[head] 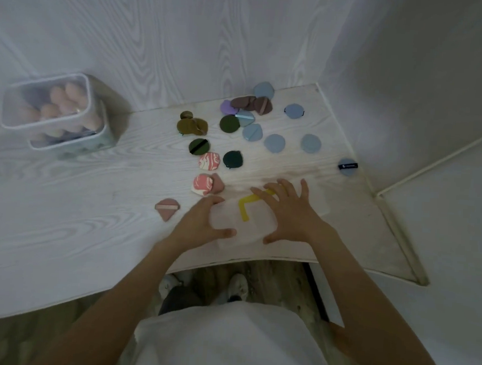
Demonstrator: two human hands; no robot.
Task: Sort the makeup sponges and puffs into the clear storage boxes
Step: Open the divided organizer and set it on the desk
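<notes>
A clear storage box [239,225] with a yellow seal line on its lid sits near the table's front edge. My left hand [202,222] grips its left side, thumb on the near edge. My right hand [286,208] lies spread on top of the lid, thumb at the near right corner. Loose puffs lie beyond: a pink wedge puff [167,208], a pink marbled puff [204,184], another marbled one [210,161], dark green [233,159], olive [192,126], purple and brown [251,103], and several blue puffs [274,143].
A second clear box [58,112] filled with peach egg-shaped sponges stands at the far left by the wall. A blue puff with a black strap [348,166] lies near the table's right edge. The white wood-grain table [62,198] meets walls behind and to the right.
</notes>
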